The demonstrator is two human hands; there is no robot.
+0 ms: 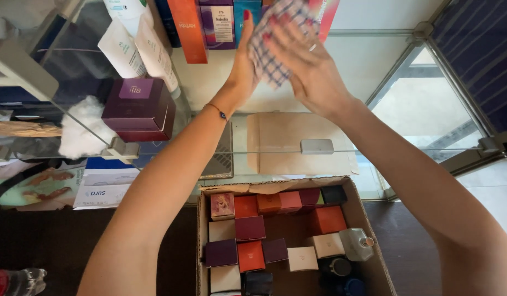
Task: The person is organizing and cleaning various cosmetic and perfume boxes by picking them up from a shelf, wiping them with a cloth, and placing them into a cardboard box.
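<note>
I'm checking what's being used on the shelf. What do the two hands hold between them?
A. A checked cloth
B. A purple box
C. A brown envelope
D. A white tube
A: the left hand and right hand press a blue-and-white checked cloth between them, up at the glass shelf.

- My arms were bare, no sleeves.
- My left hand (243, 68) had red nails; a thin bracelet (217, 111) with a dark bead circled its wrist.
- My right hand (305, 60) wore a ring (312, 47).
</note>
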